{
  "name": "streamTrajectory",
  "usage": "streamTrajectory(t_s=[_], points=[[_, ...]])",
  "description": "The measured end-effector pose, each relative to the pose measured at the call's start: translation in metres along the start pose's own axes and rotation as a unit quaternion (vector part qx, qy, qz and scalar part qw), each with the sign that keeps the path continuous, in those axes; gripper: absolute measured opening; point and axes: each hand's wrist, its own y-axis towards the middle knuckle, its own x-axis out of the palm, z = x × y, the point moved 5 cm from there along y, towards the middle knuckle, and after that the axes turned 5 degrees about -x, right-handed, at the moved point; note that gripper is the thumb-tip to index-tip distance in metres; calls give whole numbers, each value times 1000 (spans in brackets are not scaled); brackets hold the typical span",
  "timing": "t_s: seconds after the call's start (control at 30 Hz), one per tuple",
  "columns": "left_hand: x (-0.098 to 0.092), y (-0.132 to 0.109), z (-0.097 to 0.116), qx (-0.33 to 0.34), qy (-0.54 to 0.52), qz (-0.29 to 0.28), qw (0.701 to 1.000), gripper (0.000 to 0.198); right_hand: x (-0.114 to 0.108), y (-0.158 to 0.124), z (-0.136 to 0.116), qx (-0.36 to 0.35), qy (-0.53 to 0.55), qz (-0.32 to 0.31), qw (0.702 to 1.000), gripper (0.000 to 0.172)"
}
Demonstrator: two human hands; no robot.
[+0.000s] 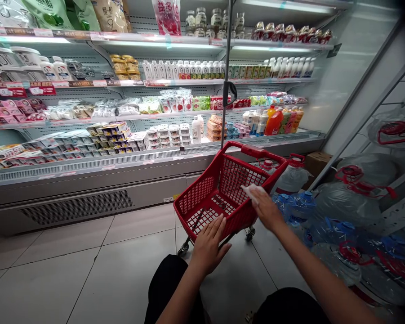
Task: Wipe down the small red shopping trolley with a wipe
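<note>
A small red plastic shopping cart [238, 173] stands in front of me on the tiled floor. Its basket holds no goods, though a dark thin strip shows at the bottom. My left hand [209, 242] lies on the cart's near rim, fingers stretched out, with nothing in it. Further right, my right hand [265, 209] is closed on a white cloth or tissue [252, 191], at the right side wall of the basket. I cannot tell whether the cloth is paper or fabric.
An open refrigerated display case [87, 184] with dairy goods and drinks runs behind the cart. A thin upright pole [228, 49] rises at its front edge. Large water bottles [352, 216] crowd the right side, close to my right arm. A cardboard box [317, 163] sits behind them.
</note>
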Motion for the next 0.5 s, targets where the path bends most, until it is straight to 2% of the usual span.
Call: streamTrajectory(t_s=[0.1, 0.17, 0.2, 0.27, 0.4, 0.5], points=[[3, 4, 9, -2, -5, 9, 1000, 79, 15, -16, -57, -67, 59, -49, 995, 60], [4, 4, 10, 7, -10, 8, 1000, 80, 19, -28, -78, -92, 97, -84, 987, 60], [3, 3, 8, 13, -12, 6, 1000, 79, 18, -33, -79, -98, 106, -96, 985, 60], [2, 0, 3, 21, -12, -1, 1000, 78, 12, -38, -64, -78, 101, -91, 988, 60], [-1, -11, -12, 14, 0, -4, 1000, 73, 3, -38, -8, 29, 43, -12, 999, 62], [-2, -17, -14, -5, -2, 3, 1000, 76, 12, -35, 7, 60, 28, 3, 998, 61]])
